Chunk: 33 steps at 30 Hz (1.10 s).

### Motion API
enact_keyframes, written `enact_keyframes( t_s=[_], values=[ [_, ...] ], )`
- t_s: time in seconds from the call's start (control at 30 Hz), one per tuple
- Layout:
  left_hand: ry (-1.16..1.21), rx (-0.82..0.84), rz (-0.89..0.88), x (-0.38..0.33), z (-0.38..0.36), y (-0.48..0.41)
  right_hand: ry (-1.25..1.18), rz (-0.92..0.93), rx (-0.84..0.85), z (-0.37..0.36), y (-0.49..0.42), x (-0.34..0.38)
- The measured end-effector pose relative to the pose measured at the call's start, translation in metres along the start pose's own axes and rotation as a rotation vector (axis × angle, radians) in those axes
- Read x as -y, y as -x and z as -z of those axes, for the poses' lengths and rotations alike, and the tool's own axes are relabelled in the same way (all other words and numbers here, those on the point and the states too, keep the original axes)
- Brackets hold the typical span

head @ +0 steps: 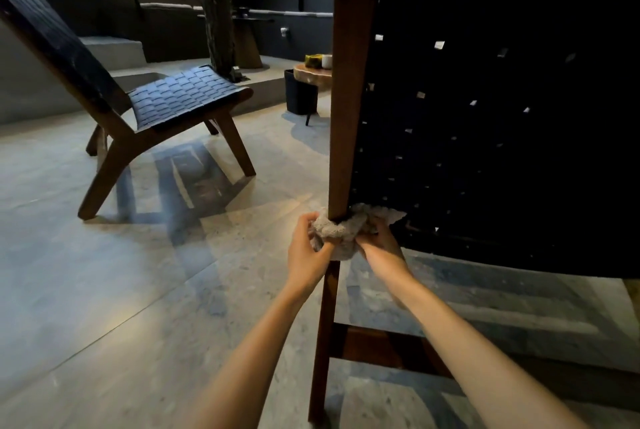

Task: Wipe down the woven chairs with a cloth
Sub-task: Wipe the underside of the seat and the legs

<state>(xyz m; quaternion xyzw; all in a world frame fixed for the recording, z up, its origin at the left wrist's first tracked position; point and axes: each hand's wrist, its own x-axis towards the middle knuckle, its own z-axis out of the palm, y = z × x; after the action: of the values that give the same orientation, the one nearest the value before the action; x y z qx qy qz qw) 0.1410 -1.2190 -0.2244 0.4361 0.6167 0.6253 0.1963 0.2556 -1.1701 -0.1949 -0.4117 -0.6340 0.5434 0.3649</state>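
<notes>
A grey cloth is wrapped around the dark wooden post of the near woven chair, whose black woven back fills the right side. My left hand grips the cloth from the left of the post. On the other side my right hand grips the cloth's right end, against the lower edge of the weave. A second woven chair with wooden legs stands on the floor at the left, apart from both hands.
A low wooden side table with a cup and a yellow object stands behind the post, next to a black bin. A tree trunk and concrete steps lie beyond. The near chair's lower crossbar runs under my arms.
</notes>
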Motion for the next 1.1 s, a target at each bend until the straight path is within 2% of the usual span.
enact_keyframes(
  t_s=[0.17,0.23,0.37,0.53,0.63,0.7,0.77,0.87,1.0,1.1],
  values=[
    [-0.020,-0.012,0.128,0.024,-0.008,0.003,0.178,-0.014,0.004,0.007,-0.001,-0.009],
    [-0.081,0.007,0.162,0.033,-0.007,0.010,0.332,0.010,0.004,0.011,0.002,-0.014],
    [-0.193,0.107,0.164,0.043,0.000,0.036,0.660,-0.003,0.116,0.025,0.014,-0.027],
    [-0.356,-0.071,0.151,0.045,0.019,0.054,0.849,-0.062,0.180,0.044,0.025,-0.024],
    [-0.413,-0.145,0.203,0.038,0.022,0.045,0.721,-0.127,0.131,0.040,0.025,-0.020],
    [-0.432,-0.179,0.160,0.035,0.018,0.033,0.648,-0.117,0.067,0.034,0.019,-0.023],
    [-0.390,-0.196,0.139,0.038,0.012,0.022,0.511,-0.183,-0.024,0.028,0.010,-0.034],
    [-0.257,-0.158,0.232,0.045,0.004,0.015,0.271,-0.301,-0.119,0.018,-0.003,-0.054],
    [-0.113,-0.083,0.251,0.054,-0.005,0.010,0.078,-0.215,-0.149,0.000,-0.009,-0.070],
    [-0.053,-0.035,0.247,0.066,-0.012,0.008,0.057,-0.160,-0.129,-0.013,-0.009,-0.073]
  ],
)
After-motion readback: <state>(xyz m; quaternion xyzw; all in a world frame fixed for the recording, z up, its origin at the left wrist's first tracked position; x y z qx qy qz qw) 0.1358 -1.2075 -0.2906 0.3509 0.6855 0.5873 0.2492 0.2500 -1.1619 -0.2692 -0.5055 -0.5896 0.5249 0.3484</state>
